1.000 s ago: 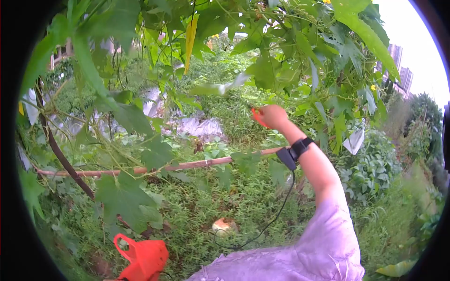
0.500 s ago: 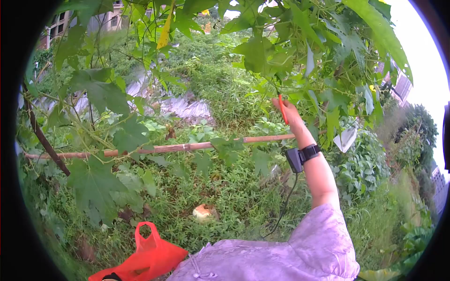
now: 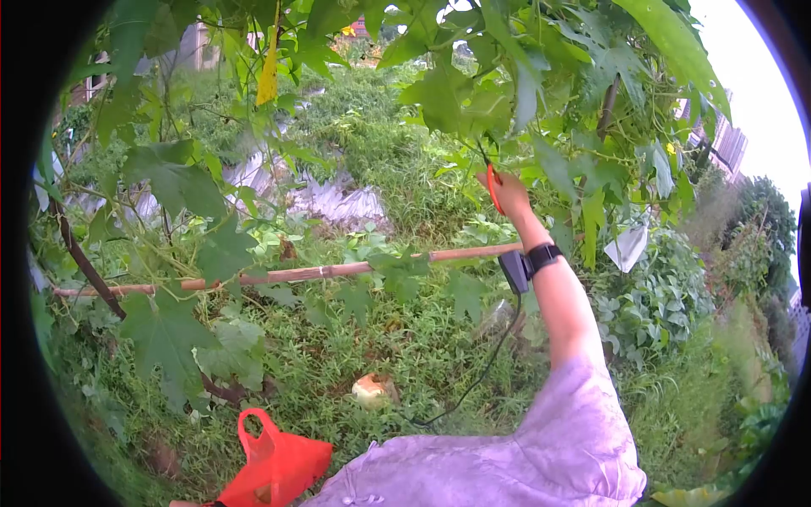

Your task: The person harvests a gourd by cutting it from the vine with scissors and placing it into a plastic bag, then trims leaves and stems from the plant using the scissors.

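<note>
Raised among the leaves at upper right, my right hand [image 3: 508,196] is closed around the handles of orange-red scissors [image 3: 494,191]. The dark blades point up, just under the broad green vine leaves [image 3: 443,95]; whether they touch a stem is too small to tell. A red plastic bag [image 3: 283,466] hangs at the bottom left, its loop handle standing up. Only a sliver of my left hand [image 3: 184,504] shows at the bottom edge beside the bag; its fingers are hidden.
A bamboo pole [image 3: 325,271] crosses in front of me, and a dark slanting stick [image 3: 84,258] stands at left. A pale round object [image 3: 372,391] lies in the weeds. A cable [image 3: 473,387] runs from the black wrist device [image 3: 525,264]. White paper [image 3: 628,248] hangs at right.
My right hand and the scissors have shifted slightly left and the blades now show more clearly. The red bag's lower part has swung right, and a sliver of my left hand has come into view.
</note>
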